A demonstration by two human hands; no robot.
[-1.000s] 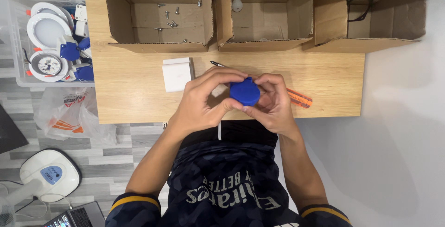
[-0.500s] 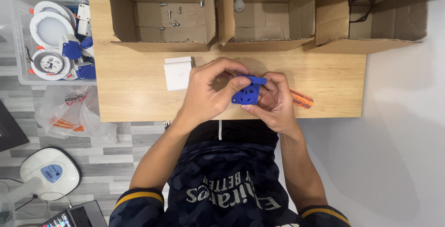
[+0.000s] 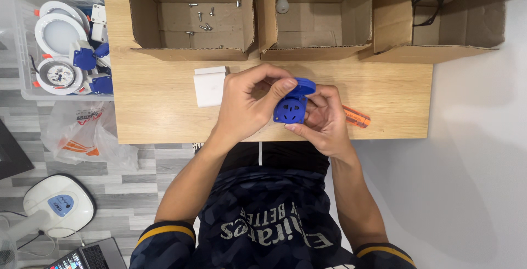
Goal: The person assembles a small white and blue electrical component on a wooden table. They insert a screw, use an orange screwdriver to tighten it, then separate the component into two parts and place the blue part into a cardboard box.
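Both my hands hold a blue plastic socket (image 3: 292,106) with a hinged round lid, over the near part of the wooden table (image 3: 159,110). My left hand (image 3: 247,104) grips its left side, thumb resting on the lid, which is flipped up. My right hand (image 3: 325,119) cups the socket from the right and below. The socket's face with its pin holes points toward me. A white square block (image 3: 208,86) lies just left of my left hand. An orange-handled screwdriver (image 3: 357,117) lies on the table behind my right hand, partly hidden.
Three open cardboard boxes stand along the table's far edge: the left box (image 3: 189,13) holds several screws, the middle box (image 3: 313,16) a small white piece, the right box (image 3: 439,13) a black frame. A clear bin (image 3: 60,44) of white and blue parts sits at the left.
The blue socket has been turned in my hands and its lid flipped open, so the face with pin holes now shows. Both hands stayed over the same spot.
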